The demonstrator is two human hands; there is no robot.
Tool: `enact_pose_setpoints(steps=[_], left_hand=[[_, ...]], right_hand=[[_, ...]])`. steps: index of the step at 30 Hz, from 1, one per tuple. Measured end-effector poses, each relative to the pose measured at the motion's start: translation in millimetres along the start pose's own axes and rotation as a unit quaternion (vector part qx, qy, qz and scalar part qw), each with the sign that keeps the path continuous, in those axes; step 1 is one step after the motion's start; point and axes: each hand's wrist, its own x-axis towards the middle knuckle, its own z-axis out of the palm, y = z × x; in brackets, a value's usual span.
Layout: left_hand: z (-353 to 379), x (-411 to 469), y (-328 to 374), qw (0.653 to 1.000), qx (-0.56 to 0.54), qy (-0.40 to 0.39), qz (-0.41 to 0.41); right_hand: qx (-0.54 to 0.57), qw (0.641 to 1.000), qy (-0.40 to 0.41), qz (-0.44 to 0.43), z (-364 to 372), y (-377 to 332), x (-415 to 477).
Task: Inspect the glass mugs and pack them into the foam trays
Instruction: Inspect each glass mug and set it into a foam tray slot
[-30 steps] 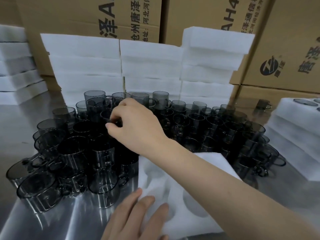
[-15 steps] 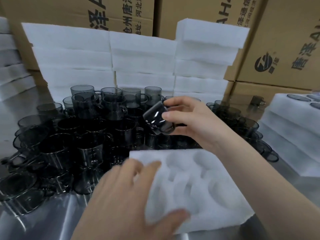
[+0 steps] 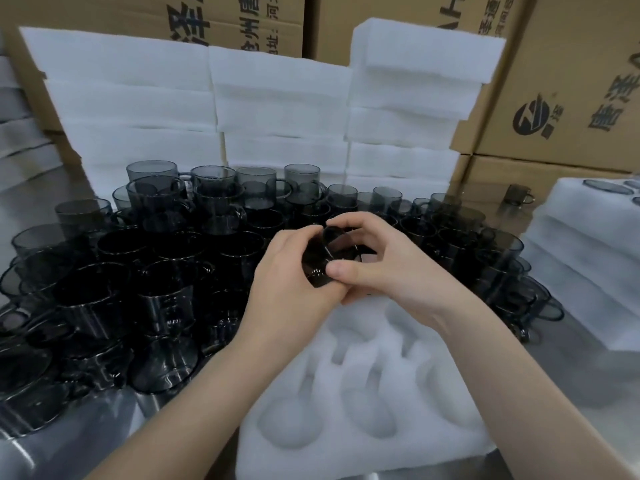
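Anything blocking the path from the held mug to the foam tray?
Nothing visible. The left hand and right hand hold the mug over the far edge of the foam tray, whose visible pockets hold nothing.

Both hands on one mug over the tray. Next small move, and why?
Probably turn the mug a little to check the glass before lowering it: the left hand and right hand both grip it, tilted, above the foam tray, whose visible pockets are empty.
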Motion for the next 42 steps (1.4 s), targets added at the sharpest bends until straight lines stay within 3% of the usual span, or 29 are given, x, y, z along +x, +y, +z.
enact_pose_setpoints(steps=[4,16,24,27,34,37,42], left_hand=[[-2,-2,1,1.0,-0.017,-0.022,0.011],[1,-5,-3,0.999,-0.03,-0.013,0.01],[-2,-7,2,0.998,-0.056,-0.018,0.027],[-4,-6,2,0.996,-0.086,-0.018,0.019],[-6,-4,-1,0.979,-0.197,0.02,-0.041],[-6,-3,-2,0.975,-0.212,0.027,-0.056],[-5,-5,-2,0.986,-0.16,0.006,-0.048]], right_hand=[[0.019,1.0,0.003,-0.005,1,1,-1],[-0.089,0.991,0.099,-0.026,13,6,1],[-0.058,0.987,0.151,-0.025,12,3,3],[0.015,0.993,0.117,0.007,8,2,1],[0.207,0.975,-0.068,0.043,-6,3,2],[0.198,0.976,-0.087,0.023,-7,6,1],[0.063,0.998,-0.011,-0.014,1,9,2]])
